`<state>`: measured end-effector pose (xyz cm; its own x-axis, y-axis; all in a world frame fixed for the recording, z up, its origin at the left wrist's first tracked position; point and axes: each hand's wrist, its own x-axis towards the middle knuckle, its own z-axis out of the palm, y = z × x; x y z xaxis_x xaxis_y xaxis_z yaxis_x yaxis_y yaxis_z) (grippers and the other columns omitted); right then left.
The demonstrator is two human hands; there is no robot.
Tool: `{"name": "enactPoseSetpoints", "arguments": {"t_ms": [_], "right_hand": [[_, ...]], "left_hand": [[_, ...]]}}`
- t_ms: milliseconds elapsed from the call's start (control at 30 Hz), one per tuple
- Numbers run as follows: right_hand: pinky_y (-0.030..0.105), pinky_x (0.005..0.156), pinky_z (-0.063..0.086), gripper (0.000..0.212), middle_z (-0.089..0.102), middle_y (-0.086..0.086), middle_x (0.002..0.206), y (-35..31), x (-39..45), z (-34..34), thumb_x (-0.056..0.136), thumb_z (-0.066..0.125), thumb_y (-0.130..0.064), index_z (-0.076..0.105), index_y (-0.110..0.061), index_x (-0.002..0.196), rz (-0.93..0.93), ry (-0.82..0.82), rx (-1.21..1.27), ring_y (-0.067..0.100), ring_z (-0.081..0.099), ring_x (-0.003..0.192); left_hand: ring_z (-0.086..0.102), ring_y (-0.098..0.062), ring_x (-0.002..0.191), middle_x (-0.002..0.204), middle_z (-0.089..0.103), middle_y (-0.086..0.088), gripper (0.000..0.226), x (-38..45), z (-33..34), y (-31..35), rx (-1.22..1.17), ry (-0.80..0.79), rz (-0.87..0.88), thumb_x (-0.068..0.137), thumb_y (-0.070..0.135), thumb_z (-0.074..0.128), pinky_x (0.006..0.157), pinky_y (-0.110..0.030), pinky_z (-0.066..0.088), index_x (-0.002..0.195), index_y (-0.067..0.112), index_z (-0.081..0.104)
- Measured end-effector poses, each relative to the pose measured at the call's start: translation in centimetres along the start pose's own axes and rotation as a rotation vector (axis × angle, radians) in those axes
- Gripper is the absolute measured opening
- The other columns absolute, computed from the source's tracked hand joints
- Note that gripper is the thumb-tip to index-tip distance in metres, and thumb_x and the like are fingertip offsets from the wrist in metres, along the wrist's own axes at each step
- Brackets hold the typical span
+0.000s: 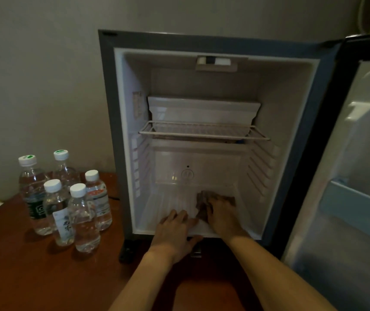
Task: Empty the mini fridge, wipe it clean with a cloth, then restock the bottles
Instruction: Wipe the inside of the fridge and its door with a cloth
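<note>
The mini fridge (202, 142) stands on the wooden bench (33, 277) with its door (363, 153) swung open to the right, and its inside holds no bottles, only a wire shelf (202, 131) with a white tray (202, 108) above it. The cloth (203, 202), dark and crumpled, lies on the fridge floor toward the right. It looks soft and light, a thing that will bunch and fold under pressure, so it is best worked under a flat palm with the fingers spread over it, not pinched at an edge. The right hand (221, 215) lies on top of it, fingers laid forward over the cloth and pressing it down; whether they curl into the fabric cannot be told. The left hand (175, 230) rests at the near lip of the fridge floor, fingers straight and slightly spread on the white surface, thumb hooked under the front edge, bracing, it seems. Five water bottles (67, 198) stand clustered on the bench to the left of the fridge, well apart from the hands. They are clear plastic, full and so fairly heavy, smooth and perhaps slippery; each is best taken round its middle. Judging by this, wiping is under way and restocking is not yet begun
</note>
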<state>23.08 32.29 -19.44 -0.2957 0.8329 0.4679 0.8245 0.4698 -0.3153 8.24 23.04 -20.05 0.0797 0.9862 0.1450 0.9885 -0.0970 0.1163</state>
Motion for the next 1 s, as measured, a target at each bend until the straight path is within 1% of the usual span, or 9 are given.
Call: {"name": "enactPoseSetpoints", "arguments": {"t_ms": [267, 333, 367, 433, 500, 600, 733, 900, 1000], "right_hand": [[0.025, 0.099, 0.039, 0.036, 0.056, 0.009, 0.132, -1.0, -4.7, -1.5, 0.101, 0.048, -0.033, 0.062, -0.011, 0.126, 0.041, -0.209, -0.057, 0.024, 0.053, 0.118], [0.034, 0.088, 0.052, 0.021, 0.065, 0.013, 0.107, -1.4, -5.5, -1.6, 0.098, 0.052, -0.017, 0.071, -0.008, 0.1, 0.017, -0.13, -0.058, 0.028, 0.063, 0.095], [0.039, 0.073, 0.057, 0.015, 0.066, 0.013, 0.087, -1.1, -6.0, -1.1, 0.09, 0.059, -0.011, 0.071, -0.008, 0.081, 0.01, -0.112, -0.026, 0.03, 0.065, 0.076], [0.038, 0.06, 0.057, 0.014, 0.063, 0.008, 0.071, -0.3, -6.8, 0.2, 0.08, 0.07, -0.011, 0.067, -0.014, 0.067, 0.014, -0.072, 0.033, 0.026, 0.062, 0.062], [0.035, 0.073, 0.057, 0.003, 0.069, 0.001, 0.085, -0.7, -7.3, 0.3, 0.081, 0.075, -0.022, 0.072, -0.021, 0.081, 0.03, -0.065, -0.089, 0.021, 0.067, 0.079], [0.033, 0.098, 0.045, 0.026, 0.064, 0.007, 0.121, -1.5, -6.0, -0.7, 0.1, 0.049, -0.025, 0.069, -0.015, 0.113, 0.027, -0.139, -0.037, 0.025, 0.059, 0.111], [0.024, 0.092, 0.041, 0.03, 0.065, 0.007, 0.122, -1.9, -3.1, -0.7, 0.102, 0.044, -0.022, 0.07, -0.012, 0.112, -0.032, -0.128, -0.045, 0.021, 0.06, 0.108], [0.016, 0.078, 0.047, 0.027, 0.069, 0.0, 0.108, -2.1, 1.1, 0.4, 0.1, 0.048, -0.023, 0.071, -0.011, 0.104, 0.093, -0.119, 0.045, 0.017, 0.064, 0.093], [0.025, 0.084, 0.048, 0.025, 0.068, 0.009, 0.11, -2.1, 3.7, 0.7, 0.1, 0.048, -0.024, 0.068, -0.01, 0.107, 0.12, -0.174, 0.028, 0.026, 0.064, 0.101]], "left_hand": [[0.04, -0.022, 0.128, 0.14, 0.047, 0.002, 0.051, -0.6, -0.5, 0.4, -0.024, -0.016, -0.043, 0.099, 0.054, 0.047, 0.102, -0.038, 0.042, 0.146, 0.034, 0.042], [0.038, -0.022, 0.131, 0.144, 0.043, 0.002, 0.06, -0.9, -0.8, -0.4, -0.023, -0.017, -0.086, 0.098, 0.059, 0.047, 0.104, -0.038, 0.04, 0.151, 0.034, 0.036], [0.037, -0.022, 0.133, 0.146, 0.041, 0.003, 0.065, -1.0, -1.0, -1.0, -0.02, -0.021, -0.109, 0.096, 0.062, 0.047, 0.105, -0.038, 0.039, 0.153, 0.034, 0.033], [0.034, -0.022, 0.136, 0.149, 0.037, 0.004, 0.069, -1.3, -1.2, -2.1, 0.01, -0.041, -0.144, 0.095, 0.067, 0.046, 0.107, -0.04, 0.038, 0.153, 0.034, 0.032], [0.033, -0.022, 0.137, 0.149, 0.036, 0.005, 0.067, -1.7, -1.2, -2.8, 0.062, -0.06, -0.16, 0.095, 0.068, 0.044, 0.106, -0.042, 0.041, 0.153, 0.035, 0.032], [0.034, -0.022, 0.137, 0.149, 0.036, 0.005, 0.065, -2.2, -1.2, -2.8, 0.14, -0.055, -0.138, 0.097, 0.067, 0.04, 0.099, -0.042, 0.045, 0.153, 0.035, 0.031], [0.033, -0.022, 0.138, 0.152, 0.034, 0.007, 0.066, -2.2, -1.4, -3.0, 0.162, -0.054, -0.123, 0.098, 0.068, 0.038, 0.098, -0.042, 0.045, 0.155, 0.037, 0.027], [0.028, -0.021, 0.14, 0.153, 0.03, 0.009, 0.067, -1.8, -1.5, -3.7, 0.142, -0.085, -0.109, 0.096, 0.071, 0.037, 0.099, -0.041, 0.043, 0.154, 0.039, 0.025], [0.027, -0.021, 0.14, 0.153, 0.029, 0.009, 0.067, -1.6, -1.4, -3.8, 0.129, -0.101, -0.114, 0.096, 0.071, 0.037, 0.1, -0.043, 0.042, 0.154, 0.04, 0.025]]}}
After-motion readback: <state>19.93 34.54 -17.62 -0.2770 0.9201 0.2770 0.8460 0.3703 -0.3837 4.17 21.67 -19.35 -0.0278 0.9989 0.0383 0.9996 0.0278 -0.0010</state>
